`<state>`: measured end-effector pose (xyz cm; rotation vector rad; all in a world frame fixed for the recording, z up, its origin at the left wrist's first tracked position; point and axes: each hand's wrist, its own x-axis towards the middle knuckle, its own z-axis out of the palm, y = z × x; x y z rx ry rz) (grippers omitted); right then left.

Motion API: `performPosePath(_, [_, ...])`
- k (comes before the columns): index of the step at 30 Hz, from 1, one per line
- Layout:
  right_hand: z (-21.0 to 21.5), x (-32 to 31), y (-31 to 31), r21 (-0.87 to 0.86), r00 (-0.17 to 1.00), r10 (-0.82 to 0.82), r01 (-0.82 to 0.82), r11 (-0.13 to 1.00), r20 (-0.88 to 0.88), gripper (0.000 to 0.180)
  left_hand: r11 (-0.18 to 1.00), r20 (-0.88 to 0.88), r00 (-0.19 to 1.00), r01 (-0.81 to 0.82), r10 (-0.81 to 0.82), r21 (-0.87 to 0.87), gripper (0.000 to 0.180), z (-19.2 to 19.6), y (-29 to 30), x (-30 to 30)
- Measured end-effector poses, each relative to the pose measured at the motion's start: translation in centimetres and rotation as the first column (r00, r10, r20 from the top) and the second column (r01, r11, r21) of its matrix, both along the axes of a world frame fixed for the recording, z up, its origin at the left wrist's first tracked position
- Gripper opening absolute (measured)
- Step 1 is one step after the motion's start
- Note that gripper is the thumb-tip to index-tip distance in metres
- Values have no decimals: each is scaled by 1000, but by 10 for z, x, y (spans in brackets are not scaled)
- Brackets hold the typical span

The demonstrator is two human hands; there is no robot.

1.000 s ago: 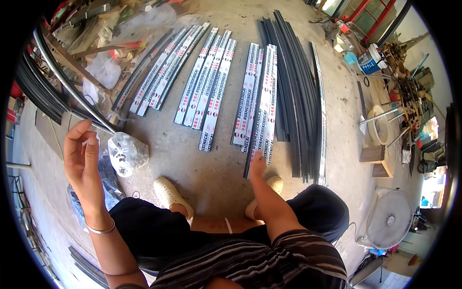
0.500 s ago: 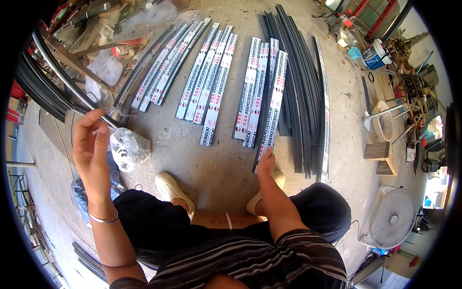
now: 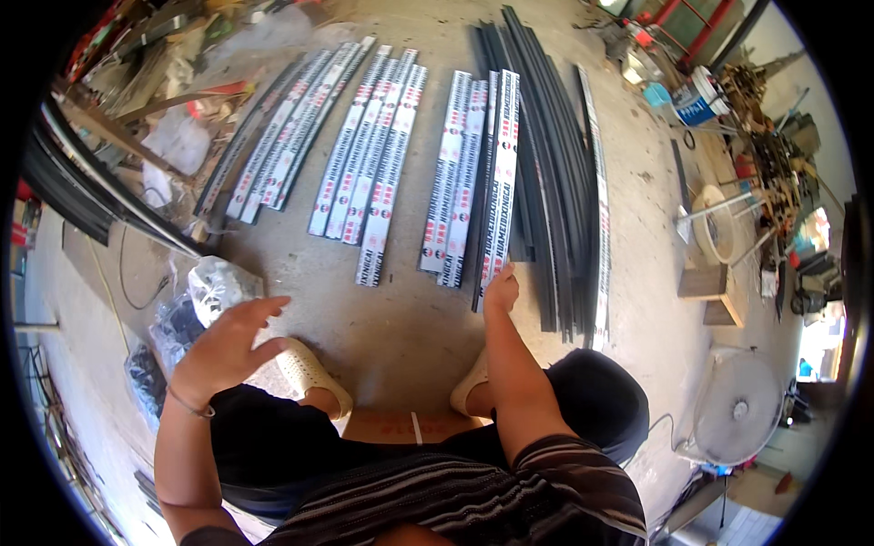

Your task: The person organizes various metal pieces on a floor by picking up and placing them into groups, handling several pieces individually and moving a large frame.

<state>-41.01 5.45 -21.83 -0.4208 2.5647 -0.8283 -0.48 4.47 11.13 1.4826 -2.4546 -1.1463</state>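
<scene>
My right hand (image 3: 502, 289) grips the near end of a long flat strip (image 3: 500, 173) wrapped in white printed film, which lies on the concrete floor among similar strips. My left hand (image 3: 225, 343) hovers with fingers spread over my left knee, holding nothing, close to a clear plastic bag (image 3: 217, 284) on the floor. Groups of wrapped strips (image 3: 378, 155) lie side by side ahead of me. Bare dark strips (image 3: 555, 182) lie in a bundle to the right of them.
My feet in pale slippers (image 3: 309, 373) rest on the floor below the strips. Long dark bars (image 3: 82, 191) and scrap lie at the left. A white fan (image 3: 737, 409), a wooden block (image 3: 706, 282) and cluttered tools stand at the right.
My left hand has let go of the clear plastic bag and dropped toward my knee with fingers spread. My right hand stays on the end of the wrapped strip, which has shifted slightly.
</scene>
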Motion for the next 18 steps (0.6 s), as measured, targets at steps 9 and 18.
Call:
performPosePath(9, [12, -9, 4, 70, 1000, -1, 2, 998, -15, 77, 1000, 73, 997, 29, -29, -1, 48, 15, 3, -9])
performPosePath(18, [-12, -24, -10, 153, 957, 289, -283, 947, -16, 87, 999, 93, 995, 42, -40, -19, 53, 14, 3, -13])
